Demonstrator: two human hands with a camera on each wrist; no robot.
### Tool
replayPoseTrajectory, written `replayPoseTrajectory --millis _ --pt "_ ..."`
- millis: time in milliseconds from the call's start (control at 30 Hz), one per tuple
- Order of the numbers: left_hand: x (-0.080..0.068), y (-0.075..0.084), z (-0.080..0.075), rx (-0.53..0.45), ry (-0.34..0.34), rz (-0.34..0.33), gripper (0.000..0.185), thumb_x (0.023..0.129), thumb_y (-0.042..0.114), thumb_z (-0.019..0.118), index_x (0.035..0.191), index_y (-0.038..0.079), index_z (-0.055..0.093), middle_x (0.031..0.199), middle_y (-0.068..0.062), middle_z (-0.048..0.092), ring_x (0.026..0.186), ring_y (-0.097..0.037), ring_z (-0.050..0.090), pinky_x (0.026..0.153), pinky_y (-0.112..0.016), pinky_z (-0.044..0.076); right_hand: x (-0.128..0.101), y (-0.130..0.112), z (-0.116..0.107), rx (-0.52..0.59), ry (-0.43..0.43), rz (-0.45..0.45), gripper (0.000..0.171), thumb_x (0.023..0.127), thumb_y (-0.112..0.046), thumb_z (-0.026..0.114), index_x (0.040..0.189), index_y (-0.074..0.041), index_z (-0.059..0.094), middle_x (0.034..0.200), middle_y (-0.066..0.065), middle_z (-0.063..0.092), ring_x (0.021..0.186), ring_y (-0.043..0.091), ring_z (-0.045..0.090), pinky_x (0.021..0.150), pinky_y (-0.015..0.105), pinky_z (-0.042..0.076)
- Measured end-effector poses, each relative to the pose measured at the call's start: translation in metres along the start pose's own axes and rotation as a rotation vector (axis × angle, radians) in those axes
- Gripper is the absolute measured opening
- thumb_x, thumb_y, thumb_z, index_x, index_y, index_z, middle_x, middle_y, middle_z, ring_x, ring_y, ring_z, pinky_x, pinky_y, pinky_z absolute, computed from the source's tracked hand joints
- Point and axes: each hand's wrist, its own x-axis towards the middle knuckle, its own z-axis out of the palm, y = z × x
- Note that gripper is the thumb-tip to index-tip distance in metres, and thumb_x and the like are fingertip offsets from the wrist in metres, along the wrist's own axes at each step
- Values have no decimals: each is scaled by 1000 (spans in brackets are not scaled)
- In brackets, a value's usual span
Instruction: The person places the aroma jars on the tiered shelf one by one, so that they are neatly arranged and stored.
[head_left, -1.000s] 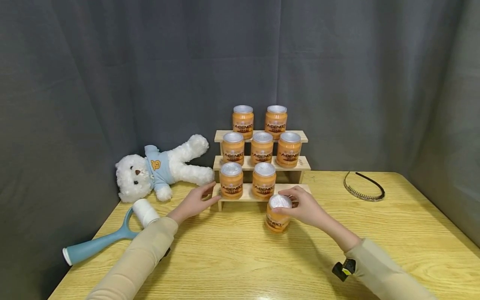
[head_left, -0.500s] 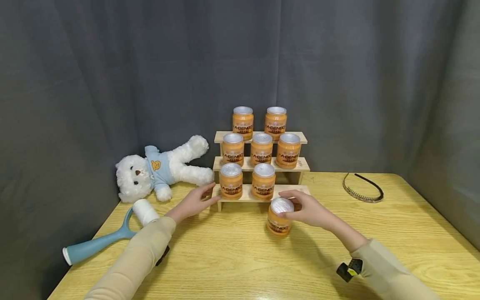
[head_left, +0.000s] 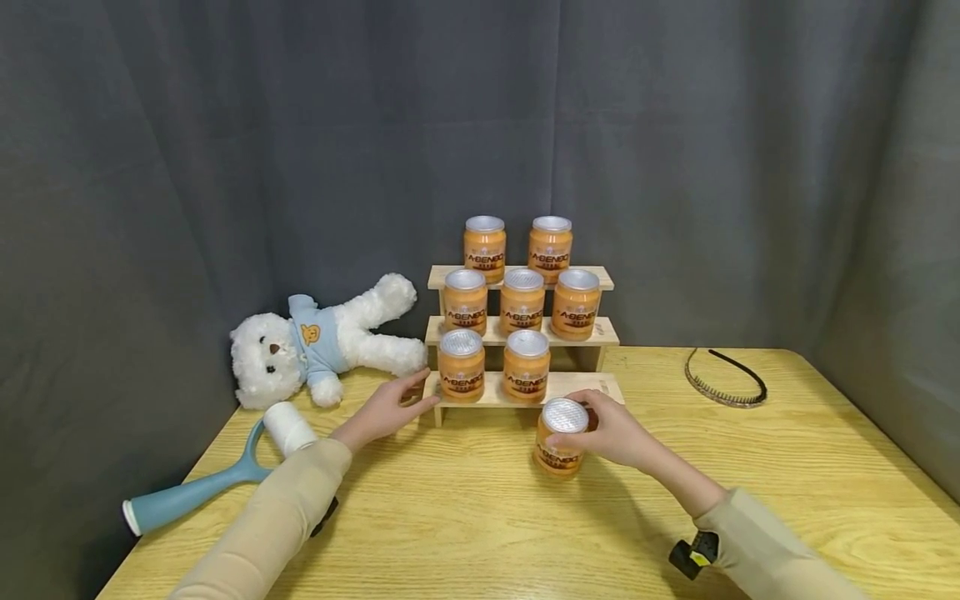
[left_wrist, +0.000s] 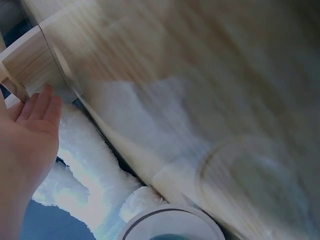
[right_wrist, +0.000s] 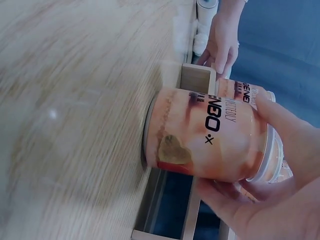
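Note:
My right hand (head_left: 611, 429) grips an orange jar (head_left: 557, 457) with a silver lid, thumb on one side and fingers on the other near its top. The jar stands upright in front of the wooden three-step display shelf (head_left: 585, 387); in the right wrist view its base is right at the tabletop. My left hand (head_left: 384, 411) is at the left end of the bottom step, its fingers straight against the wood in the left wrist view. Two matching jars (head_left: 461, 375) stand on that step, three jars (head_left: 522, 308) on the middle one, two jars (head_left: 550, 250) on top.
Left of the shelf lies a white teddy bear (head_left: 322, 342) in a blue shirt. A lint roller (head_left: 198, 487) with a blue handle is beside my left forearm. At the right of the wooden table (head_left: 450, 533) rests a dark headband (head_left: 727, 387). Grey curtains (head_left: 337, 125) enclose the table.
The jar in my right hand has come slightly toward me and to the right, and the thumb has shifted on its side. My left hand stays at the shelf end.

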Motion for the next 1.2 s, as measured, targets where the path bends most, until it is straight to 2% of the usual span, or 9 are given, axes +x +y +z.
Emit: replayPoseTrajectory --millis 167,433,767,1000,1200 --pt "2 -1 -1 3 12 13 74 90 49 57 147 8 32 148 -14 37 127 -31 47 106 -42 42 0 -1 -2 -64 55 -25 66 72 -36 81 122 1 57 105 14 55 89 18 57 72 26 52" --pt "2 1 -2 10 12 30 73 91 47 57 147 7 32 148 -15 37 127 -32 48 105 -44 43 -2 -1 -5 -14 64 -25 67 73 -31 81 124 3 54 111 14 60 92 21 61 73 28 54" --pt "1 0 0 -10 11 21 72 91 45 57 147 8 32 149 -14 35 128 -31 46 106 -43 42 -6 -2 -12 -53 95 -53 65 71 -33 82 123 -1 60 101 9 56 95 24 61 70 23 54" --pt "0 -1 0 -9 12 18 72 92 45 57 147 8 31 149 -15 35 128 -32 46 106 -44 42 -9 -7 -21 -30 156 -96 65 74 -30 81 126 0 57 108 13 58 100 30 62 74 26 56" --pt "0 -2 1 -6 7 12 71 92 45 56 147 8 31 150 -14 34 128 -33 46 105 -44 43 -9 -8 -33 4 178 -74 65 77 -28 79 131 -1 54 123 19 55 107 37 59 75 28 57"
